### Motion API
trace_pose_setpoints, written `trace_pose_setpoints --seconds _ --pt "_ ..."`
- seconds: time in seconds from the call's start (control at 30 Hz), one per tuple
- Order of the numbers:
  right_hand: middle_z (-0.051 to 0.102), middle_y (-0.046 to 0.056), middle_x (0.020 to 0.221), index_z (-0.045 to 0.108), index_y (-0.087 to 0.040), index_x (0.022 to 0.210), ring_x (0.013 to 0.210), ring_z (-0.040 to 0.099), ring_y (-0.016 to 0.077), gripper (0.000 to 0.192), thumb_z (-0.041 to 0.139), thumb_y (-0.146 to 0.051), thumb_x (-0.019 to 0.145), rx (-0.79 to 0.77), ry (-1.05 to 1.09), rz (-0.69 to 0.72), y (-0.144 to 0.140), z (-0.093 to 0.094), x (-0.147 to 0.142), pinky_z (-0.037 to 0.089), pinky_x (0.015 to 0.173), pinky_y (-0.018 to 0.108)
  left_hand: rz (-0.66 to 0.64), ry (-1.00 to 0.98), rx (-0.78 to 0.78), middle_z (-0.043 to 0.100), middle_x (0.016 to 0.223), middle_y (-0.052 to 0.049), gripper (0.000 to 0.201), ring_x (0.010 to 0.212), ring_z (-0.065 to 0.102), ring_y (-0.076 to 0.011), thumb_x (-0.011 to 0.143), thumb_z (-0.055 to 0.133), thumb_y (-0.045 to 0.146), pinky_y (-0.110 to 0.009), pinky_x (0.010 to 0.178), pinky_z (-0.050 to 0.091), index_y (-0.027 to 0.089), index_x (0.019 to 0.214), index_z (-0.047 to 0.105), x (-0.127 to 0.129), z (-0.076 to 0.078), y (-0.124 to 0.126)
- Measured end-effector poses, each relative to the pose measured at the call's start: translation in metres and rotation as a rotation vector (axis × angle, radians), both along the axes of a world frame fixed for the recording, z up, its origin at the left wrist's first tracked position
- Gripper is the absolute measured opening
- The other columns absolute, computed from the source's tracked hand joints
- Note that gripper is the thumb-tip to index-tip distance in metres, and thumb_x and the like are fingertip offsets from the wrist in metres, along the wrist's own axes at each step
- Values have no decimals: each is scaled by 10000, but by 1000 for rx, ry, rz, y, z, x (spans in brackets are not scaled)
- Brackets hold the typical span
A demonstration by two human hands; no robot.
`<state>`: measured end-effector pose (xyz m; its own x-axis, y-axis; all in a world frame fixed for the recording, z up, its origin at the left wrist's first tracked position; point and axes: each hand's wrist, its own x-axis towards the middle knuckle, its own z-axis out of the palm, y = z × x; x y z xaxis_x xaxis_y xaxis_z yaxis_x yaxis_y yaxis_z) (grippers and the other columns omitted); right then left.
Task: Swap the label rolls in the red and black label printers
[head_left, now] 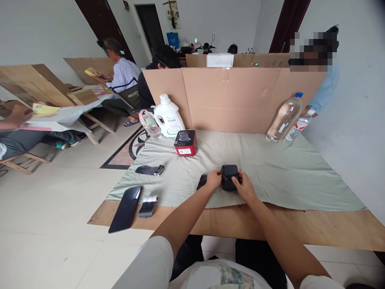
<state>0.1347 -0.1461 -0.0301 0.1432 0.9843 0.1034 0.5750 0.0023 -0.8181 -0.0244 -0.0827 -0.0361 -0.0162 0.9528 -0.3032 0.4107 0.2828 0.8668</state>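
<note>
**Kid:** Between your two hands, what is that dark little box?

**Me:** From the head camera I see a small black device [229, 177] sitting on the pale green cloth [288, 168]. My left hand [213, 179] is curled against its left side, and my right hand [245, 188] wraps its right side. Both sets of fingers are bent and pressed on it, so it sits squeezed between them. I think I hold it from both sides so it stays flat and does not slide on the soft cloth.

**Kid:** What is next to your left hand?

**Me:** Just left of it, touching or almost touching, lies a small black flat piece [202, 181]. I cannot tell what it is. Farther left is a black pouch [149, 170]. Lower left, near the cloth's edge, lie a dark phone [125, 208] and a small paper roll [148, 206].

**Kid:** And past your hands?

**Me:** Up and a bit left sits a red box with a black top [185, 143]. Beyond it stand a white jug [168, 116] and a small clear bottle [150, 125]. Far off to the upper right of my right hand, two clear plastic bottles [284, 118] lean by the cardboard wall [231, 98]. They are well apart from my hands, maybe to keep the middle free. Other people sit at other tables beyond the wall.
</note>
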Motion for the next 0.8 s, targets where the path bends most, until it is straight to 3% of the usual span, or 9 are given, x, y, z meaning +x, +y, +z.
trace_pose_setpoints --seconds 0.1,0.27,0.37,0.47,0.6,0.8 --pt "535 119 1306 467 -214 1313 1196 502 283 648 390 -639 830 -70 134 3 0 0 2 391 996 456 -20 -17 18 706 759 -93 243 836 649 -258 701 589 151 -367 835 469 163 892 738 1 -1 2" --pt "522 108 1332 510 -211 1266 1234 472 255 600 317 -618 869 24 203 -73 -12 -7 1 373 1025 427 -12 -2 88 720 815 -84 276 838 651 -245 707 595 153 -341 809 486 181 939 742 3 -3 -3" --pt "574 134 1241 548 -182 1196 1169 519 259 595 332 -619 854 49 214 -124 -4 -12 3 392 1001 438 11 -27 4 715 864 -99 298 733 652 -219 739 588 172 -328 693 516 162 1007 717 5 -4 -5" --pt "595 151 1196 545 -150 1189 1121 550 261 612 405 -613 813 25 297 -173 12 -17 4 406 990 436 8 -85 -79 698 781 -99 266 626 633 -194 759 595 206 -317 599 519 130 988 706 6 -2 -2" --pt "502 127 1344 483 -170 1282 1236 468 252 649 495 -569 770 21 401 -154 23 -22 1 333 1071 434 22 -180 -170 643 612 -51 146 575 615 -167 735 641 229 -288 574 516 130 826 698 4 2 5" --pt "436 62 1420 463 -233 1315 1324 380 220 584 457 -526 810 21 538 -120 22 -24 -3 313 1097 414 9 -259 -283 627 578 -29 51 527 611 -162 698 647 195 -288 558 509 153 727 644 0 2 16"
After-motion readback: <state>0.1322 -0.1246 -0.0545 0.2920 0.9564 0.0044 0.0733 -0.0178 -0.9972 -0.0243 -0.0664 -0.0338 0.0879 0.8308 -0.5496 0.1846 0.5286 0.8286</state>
